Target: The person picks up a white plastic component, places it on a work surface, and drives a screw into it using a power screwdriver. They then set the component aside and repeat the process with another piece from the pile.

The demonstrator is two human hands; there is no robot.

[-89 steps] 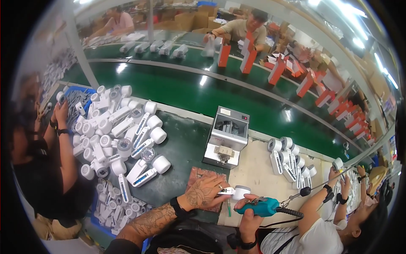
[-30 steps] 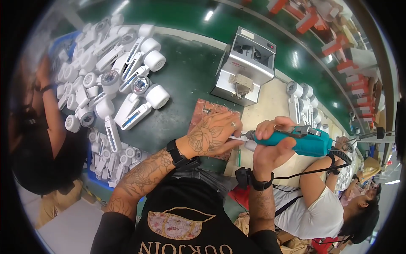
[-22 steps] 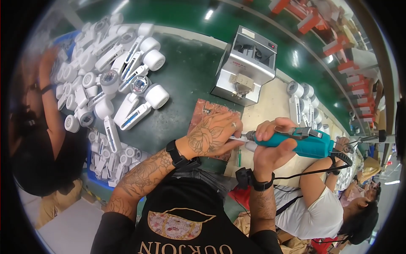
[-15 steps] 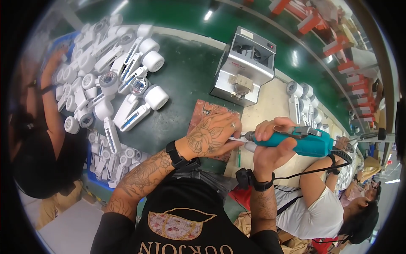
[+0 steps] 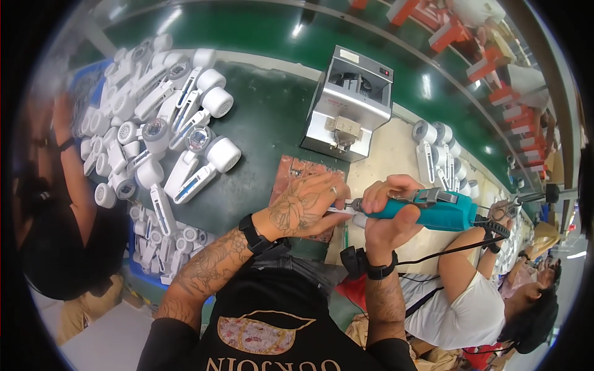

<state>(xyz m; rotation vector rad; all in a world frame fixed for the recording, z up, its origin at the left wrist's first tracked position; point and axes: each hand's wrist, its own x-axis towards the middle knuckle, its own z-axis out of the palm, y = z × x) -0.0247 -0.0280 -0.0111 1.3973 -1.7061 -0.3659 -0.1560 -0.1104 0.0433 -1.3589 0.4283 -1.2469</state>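
Note:
My right hand is wrapped round a teal electric screwdriver, which lies nearly level with its tip pointing left. My left hand is closed on a white plastic housing, mostly hidden by my fingers. The screwdriver's tip meets this housing close to my left fingertips; the screw or hole there is too small to make out. Beneath my left hand lies a worn reddish board. A black cord trails from the screwdriver's rear end.
White handheld units with round heads are piled at left. More fill a blue bin below. A silver machine stands beyond my hands, with further white units right of it. Co-workers sit at left and right.
The whole view has shifted slightly. Both hands stay together, the screwdriver still against the white housing. Little else differs.

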